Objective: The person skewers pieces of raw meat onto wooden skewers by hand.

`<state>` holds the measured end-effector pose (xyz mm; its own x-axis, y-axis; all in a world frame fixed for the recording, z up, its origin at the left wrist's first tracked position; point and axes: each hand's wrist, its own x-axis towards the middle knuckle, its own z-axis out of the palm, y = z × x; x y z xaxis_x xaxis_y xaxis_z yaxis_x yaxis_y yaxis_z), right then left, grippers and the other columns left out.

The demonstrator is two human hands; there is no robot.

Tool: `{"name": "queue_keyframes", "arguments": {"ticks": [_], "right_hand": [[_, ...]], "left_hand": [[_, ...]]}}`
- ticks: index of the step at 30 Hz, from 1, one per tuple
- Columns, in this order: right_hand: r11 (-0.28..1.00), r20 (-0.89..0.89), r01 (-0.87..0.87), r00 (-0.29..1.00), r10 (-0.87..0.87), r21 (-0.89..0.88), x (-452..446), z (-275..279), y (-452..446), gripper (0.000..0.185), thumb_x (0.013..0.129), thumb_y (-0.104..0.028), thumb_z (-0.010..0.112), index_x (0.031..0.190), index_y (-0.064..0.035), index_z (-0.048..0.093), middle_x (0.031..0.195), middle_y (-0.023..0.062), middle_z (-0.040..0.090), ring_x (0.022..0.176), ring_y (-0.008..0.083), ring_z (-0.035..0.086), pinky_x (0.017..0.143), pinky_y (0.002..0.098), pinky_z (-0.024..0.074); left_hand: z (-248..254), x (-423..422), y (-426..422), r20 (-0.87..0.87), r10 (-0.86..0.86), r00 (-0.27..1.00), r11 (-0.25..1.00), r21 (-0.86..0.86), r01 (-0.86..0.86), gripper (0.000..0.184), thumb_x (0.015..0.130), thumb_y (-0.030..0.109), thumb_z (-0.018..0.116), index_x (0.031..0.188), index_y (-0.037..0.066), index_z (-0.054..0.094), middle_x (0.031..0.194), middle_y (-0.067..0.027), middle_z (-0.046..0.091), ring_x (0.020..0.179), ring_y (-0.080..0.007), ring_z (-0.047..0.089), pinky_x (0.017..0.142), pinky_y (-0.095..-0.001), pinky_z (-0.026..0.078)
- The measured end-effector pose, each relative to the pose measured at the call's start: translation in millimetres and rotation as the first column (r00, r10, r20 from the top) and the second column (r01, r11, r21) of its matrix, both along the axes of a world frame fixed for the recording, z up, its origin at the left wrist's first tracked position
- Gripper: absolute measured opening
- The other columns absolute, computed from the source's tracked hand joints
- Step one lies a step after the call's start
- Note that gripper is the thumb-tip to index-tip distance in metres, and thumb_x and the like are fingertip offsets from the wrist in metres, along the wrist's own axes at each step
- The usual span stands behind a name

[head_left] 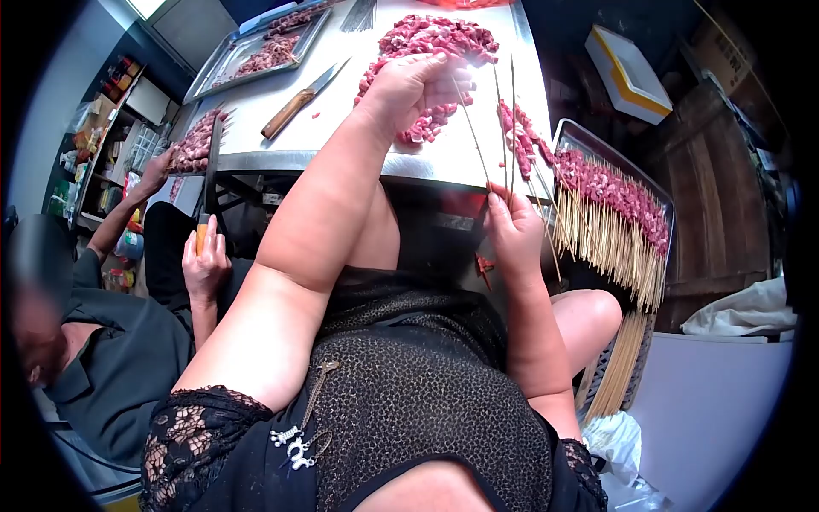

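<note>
My left hand (405, 92) is over the pile of cut raw meat (439, 36) on the white table, thumb apart and fingers stretched to the right. Bright glare washes out its fingertips, and I make out nothing held there. Closer to me, at the table's front edge, my right hand (515, 229) is closed around several thin skewers (513, 128) that point up and away. One of them slants left, its tip near my left fingers. A strip of meat (522, 141) lies just beyond my right hand.
Right of the table, a metal tray (670, 200) holds many meat skewers, with bare sticks (621, 367) below it. A wooden-handled knife (294, 113) and a meat tray (200, 90) lie left. A co-worker's hands (206, 264) hold meat skewers and a knife-like tool.
</note>
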<state>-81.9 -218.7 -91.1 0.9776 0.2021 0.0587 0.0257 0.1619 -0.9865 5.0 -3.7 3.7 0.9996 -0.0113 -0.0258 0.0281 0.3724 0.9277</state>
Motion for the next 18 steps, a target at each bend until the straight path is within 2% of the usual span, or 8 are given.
{"name": "queue_keyframes", "arguments": {"ticks": [5,7,10,12,15,17,18], "right_hand": [[0.994,0.054,0.033,0.998,-0.028,-0.105,0,6,-5,0.018,0.09,-0.008,0.057,0.104,0.0008,0.064,0.064,-0.0045,0.052,0.054,0.0019,0.043,0.049,0.0173,0.0353],[0.986,0.071,0.016,0.997,-0.005,-0.164,0,8,-7,0.019,0.092,-0.009,0.055,0.106,-0.0003,0.063,0.065,-0.0081,0.047,0.055,0.0001,0.039,0.051,0.015,0.0316],[0.987,0.094,0.06,0.994,-0.046,-0.147,0,5,-2,0.019,0.091,-0.009,0.056,0.106,0.0,0.063,0.065,-0.0081,0.048,0.056,0.0002,0.039,0.05,0.0152,0.031],[0.987,0.111,0.083,0.992,-0.067,-0.141,1,3,2,0.019,0.091,-0.008,0.056,0.106,0.0002,0.063,0.066,-0.0079,0.048,0.056,0.0003,0.039,0.05,0.0152,0.031],[0.988,0.139,0.113,0.986,-0.097,-0.108,3,2,7,0.019,0.089,-0.007,0.057,0.105,-0.0001,0.065,0.062,-0.0047,0.051,0.054,0.0018,0.043,0.049,0.0178,0.0348],[0.99,0.116,0.101,0.989,-0.09,-0.098,5,3,7,0.019,0.09,-0.007,0.057,0.105,0.0003,0.065,0.063,-0.0041,0.051,0.054,0.002,0.043,0.05,0.0176,0.0352],[0.991,0.113,0.098,0.99,-0.088,-0.095,4,5,7,0.019,0.09,-0.007,0.056,0.105,0.0002,0.065,0.063,-0.0043,0.051,0.054,0.0022,0.043,0.05,0.0175,0.035]], "left_hand": [[1,-4,-1,0.013,0.012,1.0,1.0,0.018,-0.012,0.028,0.094,0.017,0.047,0.109,-0.004,0.058,0.096,-0.0189,0.066,0.085,-0.028,0.067,0.073,-0.0324,0.056],[0,-5,-1,0.007,0.017,1.0,0.999,0.036,-0.017,0.028,0.094,0.017,0.047,0.109,-0.004,0.058,0.096,-0.0189,0.066,0.085,-0.0277,0.067,0.074,-0.0329,0.056],[-4,-2,-4,0.006,0.018,1.0,1.0,0.015,-0.018,0.027,0.094,0.017,0.047,0.108,-0.004,0.057,0.098,-0.0191,0.064,0.088,-0.0279,0.066,0.077,-0.035,0.056],[-6,-1,-10,-0.043,0.042,0.998,0.988,-0.143,-0.048,0.027,0.094,0.017,0.047,0.108,-0.004,0.056,0.1,-0.0192,0.063,0.091,-0.0282,0.064,0.079,-0.0371,0.056],[-8,-2,-17,-0.051,0.042,0.998,0.971,-0.235,-0.053,0.026,0.094,0.017,0.047,0.107,-0.004,0.055,0.1,-0.0191,0.062,0.092,-0.0291,0.064,0.08,-0.0389,0.056],[-9,-3,-18,-0.046,0.037,0.998,0.97,-0.24,-0.047,0.025,0.093,0.017,0.049,0.106,-0.003,0.054,0.098,-0.0191,0.062,0.092,-0.0289,0.063,0.078,-0.0382,0.056],[-8,-4,-19,-0.052,0.038,0.998,0.976,-0.214,-0.048,0.024,0.095,0.019,0.045,0.103,-0.002,0.056,0.098,-0.019,0.064,0.091,-0.028,0.065,0.082,-0.0386,0.055]]}}
